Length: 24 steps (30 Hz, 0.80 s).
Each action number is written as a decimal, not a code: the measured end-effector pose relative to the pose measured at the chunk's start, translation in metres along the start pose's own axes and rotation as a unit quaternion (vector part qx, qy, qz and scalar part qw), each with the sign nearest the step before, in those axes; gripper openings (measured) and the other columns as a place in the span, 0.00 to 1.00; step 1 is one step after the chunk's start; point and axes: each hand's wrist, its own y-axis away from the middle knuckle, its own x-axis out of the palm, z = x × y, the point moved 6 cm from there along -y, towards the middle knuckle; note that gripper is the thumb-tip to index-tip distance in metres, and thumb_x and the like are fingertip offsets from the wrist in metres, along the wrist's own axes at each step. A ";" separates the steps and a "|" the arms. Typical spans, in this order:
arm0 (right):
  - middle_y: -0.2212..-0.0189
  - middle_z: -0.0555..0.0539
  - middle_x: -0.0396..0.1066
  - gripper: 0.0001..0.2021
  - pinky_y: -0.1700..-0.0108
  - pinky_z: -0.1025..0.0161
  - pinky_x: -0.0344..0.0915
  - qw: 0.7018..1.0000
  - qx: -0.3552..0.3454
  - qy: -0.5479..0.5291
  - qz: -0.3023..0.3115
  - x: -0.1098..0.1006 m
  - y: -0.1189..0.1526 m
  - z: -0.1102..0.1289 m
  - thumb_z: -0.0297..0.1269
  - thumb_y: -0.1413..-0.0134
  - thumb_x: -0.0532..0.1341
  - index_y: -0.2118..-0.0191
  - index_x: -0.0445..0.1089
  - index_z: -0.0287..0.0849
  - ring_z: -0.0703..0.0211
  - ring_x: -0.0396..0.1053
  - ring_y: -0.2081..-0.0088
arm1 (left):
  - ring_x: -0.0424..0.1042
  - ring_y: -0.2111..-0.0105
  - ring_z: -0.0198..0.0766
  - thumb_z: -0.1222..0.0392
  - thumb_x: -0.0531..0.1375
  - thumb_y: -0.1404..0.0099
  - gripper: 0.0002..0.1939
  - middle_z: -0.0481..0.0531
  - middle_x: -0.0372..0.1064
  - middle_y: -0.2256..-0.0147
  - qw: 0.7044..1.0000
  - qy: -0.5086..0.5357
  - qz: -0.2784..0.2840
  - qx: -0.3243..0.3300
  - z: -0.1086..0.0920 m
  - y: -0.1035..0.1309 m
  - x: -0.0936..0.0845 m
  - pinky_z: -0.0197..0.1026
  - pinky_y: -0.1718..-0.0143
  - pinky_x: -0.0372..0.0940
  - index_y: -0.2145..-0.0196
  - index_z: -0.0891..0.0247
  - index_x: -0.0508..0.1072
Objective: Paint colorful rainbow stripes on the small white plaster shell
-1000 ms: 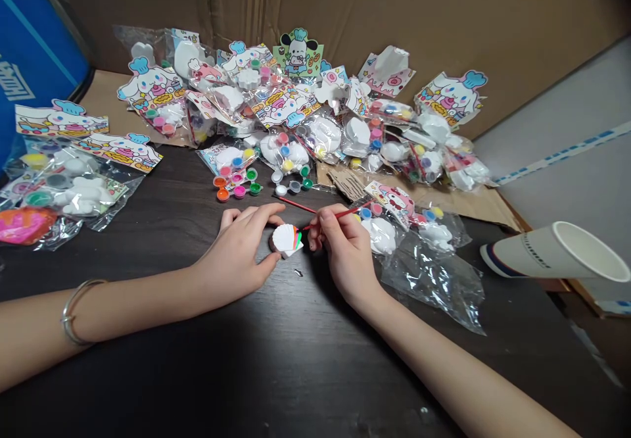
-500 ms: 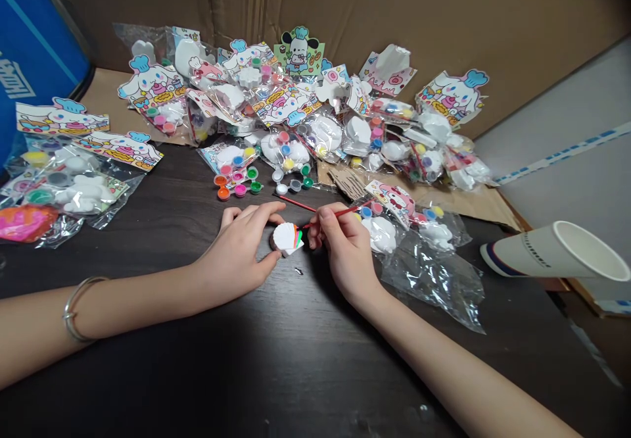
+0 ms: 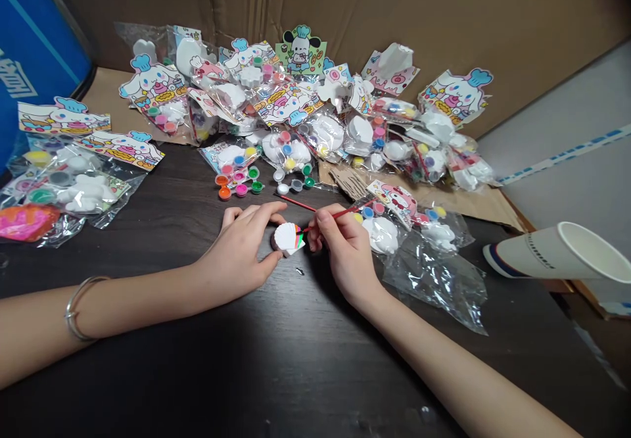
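Note:
A small white shell-shaped plaster figure (image 3: 286,237) lies on the dark table, with orange, pink and green paint along its right edge. My left hand (image 3: 243,244) steadies it from the left, thumb and fingertips against its side. In a pinch, my right hand (image 3: 345,247) holds a red paintbrush (image 3: 345,212), its dark tip on the painted edge of the figure. A second red brush (image 3: 296,202) lies on the table just behind. Beyond it are open paint pots (image 3: 240,181) in orange, pink and green, and another strip of pots (image 3: 294,184) in white, grey and green.
Bagged plaster figure kits (image 3: 296,106) are heaped at the back against cardboard, with more bags (image 3: 64,175) at left. An opened clear bag (image 3: 436,283) lies right of my right hand. A paper cup (image 3: 557,254) stands at the right edge.
The brush tip has shifted slightly along the figure's right edge, where a pink patch now shows beside the orange. My left hand keeps its place on the figure.

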 end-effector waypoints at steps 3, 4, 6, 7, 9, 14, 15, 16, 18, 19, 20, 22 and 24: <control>0.82 0.56 0.61 0.18 0.79 0.69 0.57 1.000 -0.001 -0.009 -0.006 -0.001 0.000 0.000 0.52 0.52 0.64 0.76 0.64 0.42 0.70 0.59 0.82 | 0.66 0.50 0.45 0.66 0.56 0.41 0.24 0.54 0.71 0.53 1.000 0.000 0.000 -0.002 0.000 0.000 0.000 0.49 0.51 0.50 0.47 0.64 0.57; 0.82 0.56 0.61 0.18 0.79 0.69 0.57 1.000 -0.001 -0.009 -0.006 -0.001 0.000 0.000 0.52 0.52 0.64 0.76 0.64 0.42 0.70 0.59 0.82 | 0.66 0.50 0.45 0.66 0.56 0.41 0.24 0.54 0.71 0.53 1.000 0.000 0.000 -0.003 0.001 0.000 0.000 0.49 0.51 0.50 0.47 0.63 0.57; 0.83 0.56 0.61 0.18 0.79 0.69 0.57 1.000 -0.001 -0.004 -0.001 0.000 0.000 0.000 0.52 0.52 0.63 0.76 0.64 0.42 0.70 0.59 0.82 | 0.66 0.50 0.45 0.66 0.56 0.42 0.24 0.54 0.71 0.54 1.000 0.000 0.000 -0.003 0.001 -0.001 0.000 0.49 0.51 0.50 0.47 0.63 0.57; 0.83 0.56 0.61 0.18 0.79 0.69 0.57 1.000 -0.001 -0.004 0.000 0.000 0.000 0.000 0.52 0.52 0.63 0.76 0.63 0.42 0.70 0.59 0.82 | 0.66 0.50 0.45 0.66 0.56 0.41 0.24 0.53 0.71 0.54 1.000 0.000 0.000 -0.003 0.001 -0.001 0.000 0.49 0.51 0.50 0.47 0.63 0.57; 0.83 0.56 0.61 0.18 0.79 0.69 0.57 1.000 -0.003 -0.006 0.002 0.000 0.000 0.000 0.51 0.52 0.63 0.76 0.63 0.42 0.70 0.59 0.82 | 0.66 0.50 0.45 0.66 0.56 0.41 0.24 0.53 0.71 0.54 1.000 0.000 0.000 -0.002 0.001 0.000 0.000 0.49 0.51 0.50 0.47 0.63 0.57; 0.82 0.56 0.61 0.17 0.79 0.69 0.57 1.000 -0.003 -0.008 0.004 0.000 0.000 0.001 0.51 0.51 0.63 0.76 0.64 0.42 0.70 0.59 0.82 | 0.66 0.50 0.45 0.66 0.57 0.41 0.24 0.53 0.71 0.54 1.000 0.001 0.000 -0.002 0.001 0.001 0.000 0.48 0.51 0.50 0.47 0.64 0.57; 0.82 0.56 0.61 0.17 0.79 0.69 0.57 1.000 -0.003 -0.008 0.003 0.000 0.001 0.001 0.51 0.51 0.63 0.76 0.64 0.42 0.70 0.59 0.82 | 0.66 0.50 0.45 0.66 0.57 0.41 0.24 0.53 0.71 0.54 1.000 0.001 0.000 -0.002 0.000 0.000 0.000 0.48 0.51 0.49 0.47 0.64 0.57; 0.82 0.56 0.61 0.17 0.79 0.69 0.57 1.000 -0.004 -0.005 0.003 0.000 0.001 0.001 0.50 0.51 0.63 0.76 0.64 0.42 0.70 0.59 0.82 | 0.66 0.50 0.45 0.66 0.57 0.41 0.24 0.53 0.71 0.54 1.000 0.001 0.001 -0.002 0.000 0.000 0.000 0.48 0.51 0.49 0.47 0.64 0.57; 0.82 0.55 0.61 0.17 0.79 0.68 0.57 1.000 -0.004 0.002 0.003 0.000 0.001 0.001 0.50 0.51 0.63 0.76 0.64 0.42 0.70 0.59 0.81 | 0.66 0.50 0.45 0.66 0.57 0.42 0.24 0.53 0.71 0.54 1.000 0.001 0.003 -0.004 0.001 0.000 0.000 0.49 0.51 0.50 0.47 0.63 0.57; 0.82 0.55 0.61 0.17 0.79 0.68 0.57 1.000 -0.004 0.001 0.000 0.000 0.000 0.001 0.50 0.51 0.63 0.76 0.64 0.42 0.70 0.59 0.81 | 0.66 0.50 0.45 0.66 0.57 0.42 0.25 0.53 0.71 0.54 1.000 0.001 0.003 -0.005 0.001 0.000 0.000 0.49 0.51 0.50 0.47 0.63 0.57; 0.82 0.55 0.61 0.17 0.79 0.69 0.57 1.000 -0.004 -0.004 -0.006 -0.001 0.000 0.001 0.50 0.51 0.63 0.75 0.64 0.42 0.70 0.59 0.81 | 0.66 0.50 0.45 0.66 0.57 0.42 0.25 0.54 0.71 0.54 1.000 0.002 0.003 -0.006 0.001 -0.001 0.000 0.49 0.51 0.50 0.47 0.62 0.57; 0.82 0.56 0.61 0.17 0.79 0.69 0.58 1.000 -0.003 -0.014 -0.018 -0.002 0.000 0.000 0.51 0.52 0.63 0.75 0.63 0.43 0.70 0.59 0.81 | 0.66 0.50 0.46 0.66 0.57 0.42 0.24 0.54 0.71 0.54 1.000 0.003 0.003 -0.007 0.001 -0.001 0.000 0.49 0.51 0.50 0.47 0.61 0.57; 0.83 0.56 0.61 0.17 0.79 0.69 0.58 1.000 -0.002 -0.011 -0.023 -0.003 -0.001 0.000 0.51 0.52 0.63 0.75 0.63 0.43 0.70 0.59 0.81 | 0.66 0.50 0.45 0.66 0.57 0.42 0.24 0.54 0.71 0.53 1.000 0.003 0.002 -0.006 0.001 0.000 0.000 0.49 0.51 0.50 0.48 0.61 0.57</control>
